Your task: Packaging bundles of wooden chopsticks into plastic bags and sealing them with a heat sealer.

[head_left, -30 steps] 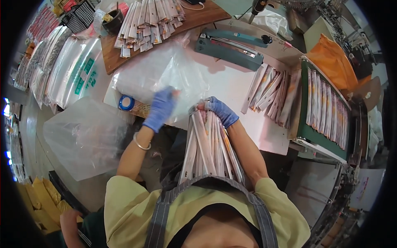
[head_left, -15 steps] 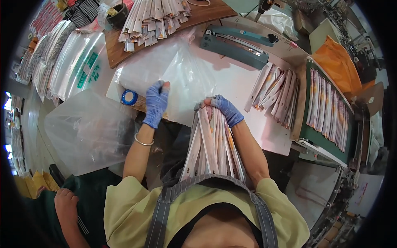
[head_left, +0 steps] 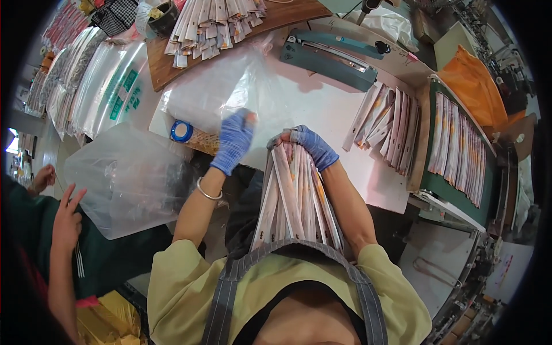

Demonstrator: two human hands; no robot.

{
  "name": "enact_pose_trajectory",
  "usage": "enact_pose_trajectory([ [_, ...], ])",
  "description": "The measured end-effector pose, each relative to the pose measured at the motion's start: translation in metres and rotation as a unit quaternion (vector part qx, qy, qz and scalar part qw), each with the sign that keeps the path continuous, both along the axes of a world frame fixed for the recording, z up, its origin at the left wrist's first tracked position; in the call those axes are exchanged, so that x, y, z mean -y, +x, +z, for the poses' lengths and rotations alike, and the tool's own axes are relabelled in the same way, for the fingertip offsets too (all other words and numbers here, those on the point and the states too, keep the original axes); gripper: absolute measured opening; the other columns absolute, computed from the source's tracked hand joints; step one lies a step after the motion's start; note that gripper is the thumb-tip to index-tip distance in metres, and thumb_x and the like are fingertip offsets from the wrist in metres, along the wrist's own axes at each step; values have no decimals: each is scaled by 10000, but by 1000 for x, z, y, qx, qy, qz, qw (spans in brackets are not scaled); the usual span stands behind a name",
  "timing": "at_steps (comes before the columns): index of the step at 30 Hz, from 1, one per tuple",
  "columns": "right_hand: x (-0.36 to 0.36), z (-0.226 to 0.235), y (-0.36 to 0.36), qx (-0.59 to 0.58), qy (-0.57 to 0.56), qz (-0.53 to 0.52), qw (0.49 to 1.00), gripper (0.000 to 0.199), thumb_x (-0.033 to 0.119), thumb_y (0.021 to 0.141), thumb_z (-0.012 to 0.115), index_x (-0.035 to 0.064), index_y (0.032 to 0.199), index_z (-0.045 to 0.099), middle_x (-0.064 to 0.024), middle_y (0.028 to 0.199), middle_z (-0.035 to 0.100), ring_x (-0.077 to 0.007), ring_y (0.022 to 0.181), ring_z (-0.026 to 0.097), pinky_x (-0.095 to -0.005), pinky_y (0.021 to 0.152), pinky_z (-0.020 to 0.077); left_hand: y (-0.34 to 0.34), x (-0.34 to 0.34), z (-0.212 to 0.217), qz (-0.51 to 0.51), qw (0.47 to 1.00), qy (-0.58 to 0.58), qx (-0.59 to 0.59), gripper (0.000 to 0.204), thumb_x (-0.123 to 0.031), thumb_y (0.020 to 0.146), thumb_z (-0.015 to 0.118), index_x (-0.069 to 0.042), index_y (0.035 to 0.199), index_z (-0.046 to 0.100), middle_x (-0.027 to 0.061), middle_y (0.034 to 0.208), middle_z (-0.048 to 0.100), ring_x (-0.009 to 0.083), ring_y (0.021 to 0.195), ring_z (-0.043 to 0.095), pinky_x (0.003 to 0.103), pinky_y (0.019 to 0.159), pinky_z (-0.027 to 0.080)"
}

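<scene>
My right hand (head_left: 309, 147), in a blue fabric glove with bare fingertips, is closed over the top end of a bundle of slim printed packets (head_left: 293, 198). The long bundle stands against my apron, its lower end near my chest. My left hand (head_left: 234, 141), gloved the same way, hovers left of the bundle with fingers curled and fingertips slightly blurred. Whatever it may pinch is hidden. Just beyond it, a clear plastic bag (head_left: 201, 95) lies spread on the white table (head_left: 319, 109).
A grey-green bag sealer (head_left: 328, 60) stands at the back. To the right lie loose packets (head_left: 388, 129) and a green-lined tray (head_left: 428, 187) with a packet row. More packets (head_left: 210, 26) rest on a wooden board (head_left: 158, 72). Tape (head_left: 181, 131) and a co-worker's hand (head_left: 67, 221) are left.
My left hand has moved right, toward the bundle, and its palm has turned downward. My right hand keeps its hold. At left, the co-worker's arm has shifted and a second hand has appeared.
</scene>
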State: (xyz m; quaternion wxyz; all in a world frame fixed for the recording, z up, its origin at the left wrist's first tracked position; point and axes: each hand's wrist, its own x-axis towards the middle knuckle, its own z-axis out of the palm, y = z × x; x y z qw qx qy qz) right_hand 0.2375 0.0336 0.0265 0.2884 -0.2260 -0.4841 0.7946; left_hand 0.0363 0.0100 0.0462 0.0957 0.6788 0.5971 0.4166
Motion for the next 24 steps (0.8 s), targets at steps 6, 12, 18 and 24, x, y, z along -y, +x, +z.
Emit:
enact_pose_trajectory([
  [6,-3,-14,23,22,-39,-8,999,268,209,785,536,-45,792,621,-117,746,624,-168,705,584,-265,722,454,-16,33,12,53,944,-71,319,131,-139,857,482,-41,794,540,89,767,592,214,726,569,321,646,422],
  [12,18,0,51,105,36,-82,990,286,193,794,521,-61,869,628,-139,801,633,-187,722,609,-254,705,477,-7,46,-22,56,970,-184,147,404,-53,742,548,-52,1141,485,88,1134,526,219,831,585,312,762,445],
  [18,19,12,22,142,178,-8,974,211,136,813,504,-25,879,625,-120,832,627,-153,833,576,-292,783,466,36,64,45,-35,917,-130,-376,555,-22,716,479,-93,1260,391,78,1301,406,250,534,570,358,466,460],
  [24,-18,-51,-38,6,54,42,998,443,78,821,532,13,1225,362,-68,1053,540,-134,856,533,-282,801,450,22,153,44,-136,954,-70,-259,566,0,734,463,-142,1280,406,101,1176,527,188,534,582,315,456,460],
])
